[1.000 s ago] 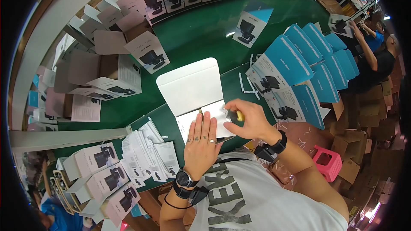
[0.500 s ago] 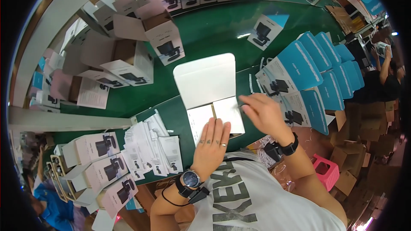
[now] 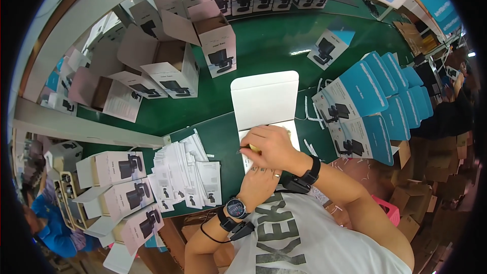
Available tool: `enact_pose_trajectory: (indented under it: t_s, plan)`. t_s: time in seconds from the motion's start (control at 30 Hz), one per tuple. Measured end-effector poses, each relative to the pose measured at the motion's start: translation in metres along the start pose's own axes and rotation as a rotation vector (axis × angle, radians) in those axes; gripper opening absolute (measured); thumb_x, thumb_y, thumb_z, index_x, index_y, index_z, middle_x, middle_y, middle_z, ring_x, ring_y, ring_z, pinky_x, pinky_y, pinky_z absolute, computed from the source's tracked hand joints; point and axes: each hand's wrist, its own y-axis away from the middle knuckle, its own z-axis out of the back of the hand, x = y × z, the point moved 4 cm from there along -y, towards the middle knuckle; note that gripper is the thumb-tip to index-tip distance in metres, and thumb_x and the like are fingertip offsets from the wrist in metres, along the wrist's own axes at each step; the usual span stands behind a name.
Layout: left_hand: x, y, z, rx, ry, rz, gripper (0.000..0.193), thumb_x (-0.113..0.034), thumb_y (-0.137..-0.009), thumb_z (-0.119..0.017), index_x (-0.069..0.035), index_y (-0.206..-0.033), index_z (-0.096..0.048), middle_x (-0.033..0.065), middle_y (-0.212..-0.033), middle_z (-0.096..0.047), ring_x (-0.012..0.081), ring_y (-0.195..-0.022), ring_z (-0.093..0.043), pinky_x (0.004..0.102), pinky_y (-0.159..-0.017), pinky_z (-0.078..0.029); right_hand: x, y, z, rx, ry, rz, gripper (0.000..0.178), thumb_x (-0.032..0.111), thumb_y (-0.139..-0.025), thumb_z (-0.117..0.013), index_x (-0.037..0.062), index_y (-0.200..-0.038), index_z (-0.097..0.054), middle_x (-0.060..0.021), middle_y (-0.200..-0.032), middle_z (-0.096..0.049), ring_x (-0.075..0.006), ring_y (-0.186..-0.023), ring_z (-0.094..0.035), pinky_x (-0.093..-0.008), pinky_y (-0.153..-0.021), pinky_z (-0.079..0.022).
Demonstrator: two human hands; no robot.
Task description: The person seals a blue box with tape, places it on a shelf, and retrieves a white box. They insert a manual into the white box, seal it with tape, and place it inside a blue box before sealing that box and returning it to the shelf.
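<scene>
In front of me a white carton (image 3: 265, 99) stands with its lid flap raised toward the far side. My right hand (image 3: 271, 147) is over its opening, fingers curled in a closed grip. A small yellowish bit shows at those fingers, too hidden to name. My left hand (image 3: 258, 185) lies stretched along the carton's near edge, a ring on one finger. The right hand covers its fingertips. Most of the carton's inside is blocked from sight by my hands. Left of it lies a pile of folded white leaflets (image 3: 187, 172).
Several blue-and-white cartons (image 3: 362, 91) lean in rows at right. Open printed boxes (image 3: 175, 68) stand at the far left, more boxes (image 3: 122, 167) at near left. A single box (image 3: 329, 48) sits on the green table (image 3: 269, 35). A pink stool (image 3: 388, 210) is below right.
My right hand has moved left from the carton's right edge to over its opening, its fingers curling in. The left hand sits slightly lower and right in the picture. The whole view has shifted.
</scene>
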Motion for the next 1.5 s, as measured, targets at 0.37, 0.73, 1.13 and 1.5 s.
enact_pose_trajectory:
  t_s: [0.37, 0.73, 1.13, 1.5]
  plan:
    - [0.004, -0.031, 0.043, -0.051, 0.018, -0.055, 0.052, -0.008, -0.081, -0.067, 0.001, -0.132, -0.061, 0.0235, -0.137, -0.061, 0.0465, -0.130, -0.056, 0.0567, -0.106, -0.045, -0.005, 0.028, 0.095, -0.243, -0.081, -0.340, 0.038, 0.017, -0.075, -0.078, 0.0086, -0.111, -0.068, -0.0093, -0.092, -0.072, -0.0343, -0.091, -0.071, -0.0462, -0.076, -0.057]
    - [-0.014, -0.032, 0.059, 0.016, 0.148, -0.034, 0.066, -0.010, -0.081, -0.072, 0.003, -0.144, -0.053, 0.0255, -0.154, -0.049, 0.0485, -0.140, -0.046, 0.0562, -0.118, -0.036, -0.074, 0.056, 0.106, -0.553, -0.426, -0.529, 0.038, 0.023, -0.105, -0.063, 0.0040, -0.138, -0.061, -0.0098, -0.101, -0.073, -0.0235, -0.084, -0.070, -0.0343, -0.076, -0.055]
    - [0.029, -0.008, 0.042, -0.373, 0.933, 0.303, 0.029, -0.007, -0.091, -0.074, -0.002, -0.119, -0.071, 0.0136, -0.114, -0.074, 0.0293, -0.104, -0.070, 0.0371, -0.093, -0.053, 0.015, 0.052, 0.123, 0.035, -0.175, -0.126, 0.036, 0.021, -0.089, -0.075, 0.0078, -0.122, -0.069, -0.0084, -0.103, -0.073, -0.0274, -0.089, -0.072, -0.0368, -0.078, -0.056]
    - [0.042, 0.007, 0.042, -0.335, 1.087, 0.256, 0.021, -0.010, -0.092, -0.075, -0.003, -0.111, -0.070, 0.0101, -0.107, -0.074, 0.0235, -0.098, -0.071, 0.0357, -0.085, -0.053, 0.029, -0.023, 0.043, 0.145, -0.154, 0.330, 0.008, 0.019, -0.094, -0.070, 0.0130, -0.100, -0.069, -0.0011, -0.090, -0.066, -0.0241, -0.080, -0.065, -0.0365, -0.072, -0.046]
